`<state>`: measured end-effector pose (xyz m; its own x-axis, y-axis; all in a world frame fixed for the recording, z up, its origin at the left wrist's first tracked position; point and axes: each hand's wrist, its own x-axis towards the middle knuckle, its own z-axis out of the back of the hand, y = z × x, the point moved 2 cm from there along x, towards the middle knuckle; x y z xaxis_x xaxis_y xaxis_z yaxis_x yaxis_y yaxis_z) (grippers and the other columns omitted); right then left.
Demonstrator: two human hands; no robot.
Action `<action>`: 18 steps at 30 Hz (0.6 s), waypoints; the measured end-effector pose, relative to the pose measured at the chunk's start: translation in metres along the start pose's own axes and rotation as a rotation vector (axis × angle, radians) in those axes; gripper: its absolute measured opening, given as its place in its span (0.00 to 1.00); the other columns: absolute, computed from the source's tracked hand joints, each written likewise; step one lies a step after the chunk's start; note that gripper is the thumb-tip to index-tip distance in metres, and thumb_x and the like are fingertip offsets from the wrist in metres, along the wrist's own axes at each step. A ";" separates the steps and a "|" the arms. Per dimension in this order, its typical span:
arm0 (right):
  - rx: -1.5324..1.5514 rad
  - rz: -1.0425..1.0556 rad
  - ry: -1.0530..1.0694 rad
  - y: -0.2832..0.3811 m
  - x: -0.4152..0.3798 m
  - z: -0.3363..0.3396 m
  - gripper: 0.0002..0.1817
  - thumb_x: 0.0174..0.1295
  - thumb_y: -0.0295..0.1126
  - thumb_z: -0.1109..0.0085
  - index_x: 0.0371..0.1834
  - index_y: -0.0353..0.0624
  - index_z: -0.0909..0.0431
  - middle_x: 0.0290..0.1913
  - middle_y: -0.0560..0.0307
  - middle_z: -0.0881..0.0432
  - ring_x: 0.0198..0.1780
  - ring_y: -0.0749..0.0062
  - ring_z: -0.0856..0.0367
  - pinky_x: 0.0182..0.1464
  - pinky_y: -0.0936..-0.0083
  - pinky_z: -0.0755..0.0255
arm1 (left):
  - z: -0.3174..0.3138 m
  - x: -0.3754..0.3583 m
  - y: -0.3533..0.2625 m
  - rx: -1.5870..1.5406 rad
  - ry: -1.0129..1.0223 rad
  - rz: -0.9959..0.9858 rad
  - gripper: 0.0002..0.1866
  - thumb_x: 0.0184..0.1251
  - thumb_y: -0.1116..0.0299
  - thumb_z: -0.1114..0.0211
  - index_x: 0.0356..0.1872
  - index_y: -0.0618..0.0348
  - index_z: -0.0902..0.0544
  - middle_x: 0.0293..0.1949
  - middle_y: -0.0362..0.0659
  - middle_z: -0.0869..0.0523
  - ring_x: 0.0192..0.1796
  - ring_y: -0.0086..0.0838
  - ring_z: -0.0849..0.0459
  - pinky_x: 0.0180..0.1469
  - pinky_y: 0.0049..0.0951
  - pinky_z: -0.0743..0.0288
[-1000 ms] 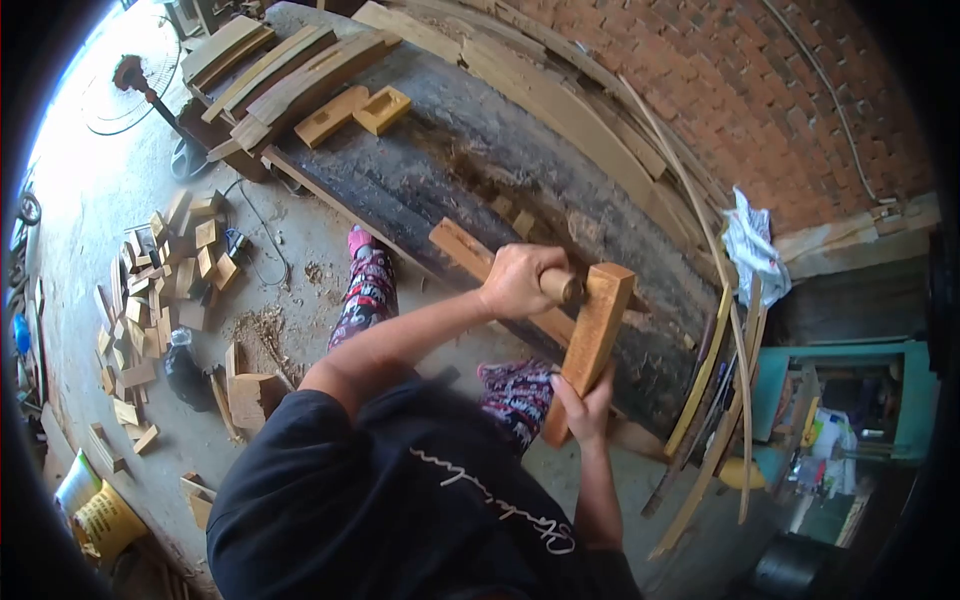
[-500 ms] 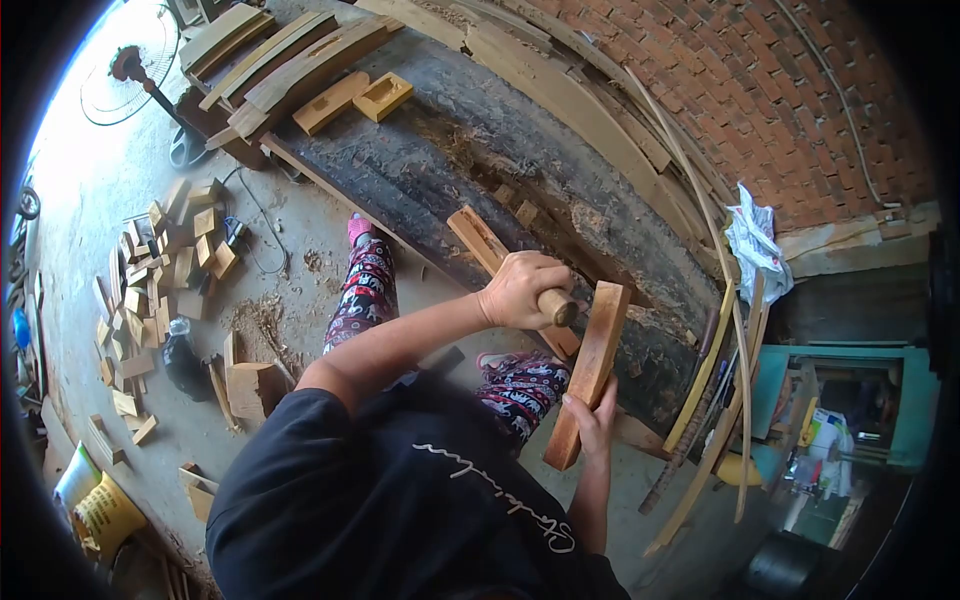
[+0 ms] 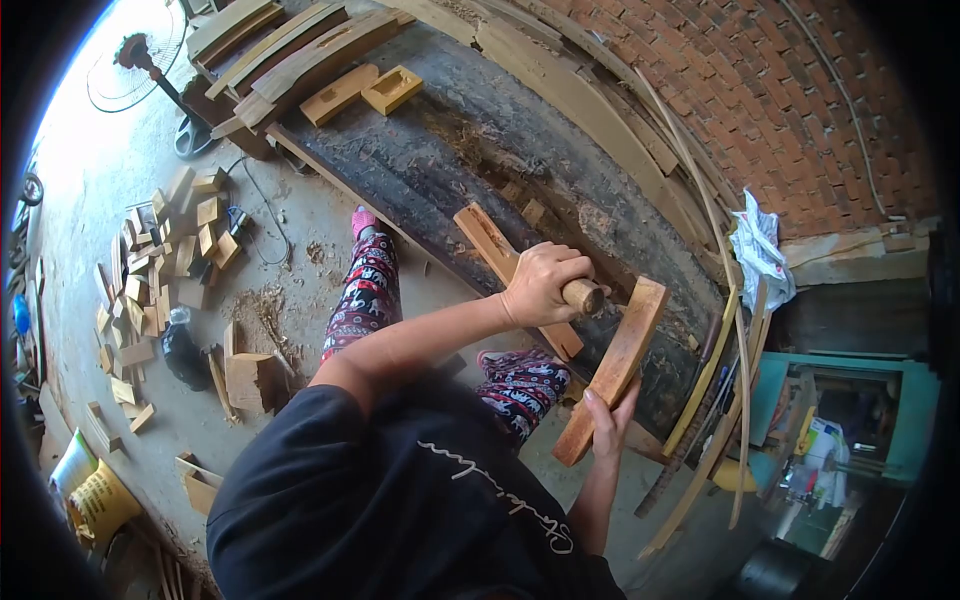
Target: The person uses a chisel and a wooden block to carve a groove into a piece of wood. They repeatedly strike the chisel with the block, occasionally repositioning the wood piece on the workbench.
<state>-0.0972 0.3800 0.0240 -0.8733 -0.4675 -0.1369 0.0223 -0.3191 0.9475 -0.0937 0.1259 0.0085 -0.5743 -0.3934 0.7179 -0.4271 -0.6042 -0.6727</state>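
Observation:
My left hand [image 3: 547, 285] is wrapped round the round wooden handle of a chisel [image 3: 584, 296]. The handle's end faces up, and its blade is hidden beneath the fist. Under that hand lies a slotted wooden piece [image 3: 487, 240] with a long recess, on the bench's near edge. In my right hand [image 3: 610, 418] is a long rectangular wooden block [image 3: 622, 360], gripped near its lower end. The block tilts up and to the right. A gap shows between its upper part and the handle.
The dark workbench [image 3: 400, 165] bears shavings and two recessed wood pieces [image 3: 392, 90]. Curved boards [image 3: 330, 45] are stacked at its far left. Long strips [image 3: 735, 400] lean at the right. Offcuts [image 3: 165, 250] and a large block [image 3: 252, 382] lie on the floor at the left.
The wooden block has swung right, away from the handle, and leans more. My left hand with the chisel has shifted slightly right. The whole view has moved a little.

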 end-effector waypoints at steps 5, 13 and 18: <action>0.054 -0.039 -0.013 -0.010 -0.002 0.016 0.43 0.58 0.30 0.36 0.75 0.34 0.49 0.60 0.46 0.33 0.56 0.66 0.29 0.56 0.69 0.28 | -0.002 0.001 0.005 0.030 0.033 0.043 0.17 0.56 0.57 0.25 0.25 0.53 0.25 0.24 0.42 0.22 0.31 0.41 0.19 0.34 0.39 0.30; 0.055 0.651 -0.274 0.071 0.002 0.023 0.49 0.54 0.33 0.45 0.78 0.33 0.60 0.32 0.41 0.27 0.29 0.60 0.24 0.31 0.71 0.27 | -0.007 -0.001 0.006 0.038 0.083 0.136 0.14 0.51 0.61 0.25 0.27 0.53 0.22 0.26 0.43 0.20 0.34 0.42 0.17 0.37 0.40 0.27; -0.114 0.552 -0.029 0.030 0.012 -0.021 0.28 0.54 0.32 0.35 0.56 0.37 0.35 0.40 0.50 0.24 0.43 0.64 0.22 0.51 0.69 0.29 | -0.008 0.002 0.009 0.005 0.088 0.182 0.12 0.46 0.66 0.26 0.30 0.53 0.20 0.28 0.44 0.17 0.36 0.43 0.16 0.40 0.40 0.23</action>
<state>-0.0971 0.3475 0.0451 -0.7302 -0.5676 0.3803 0.5309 -0.1210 0.8388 -0.1040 0.1250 0.0030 -0.7009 -0.4342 0.5659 -0.3072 -0.5323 -0.7888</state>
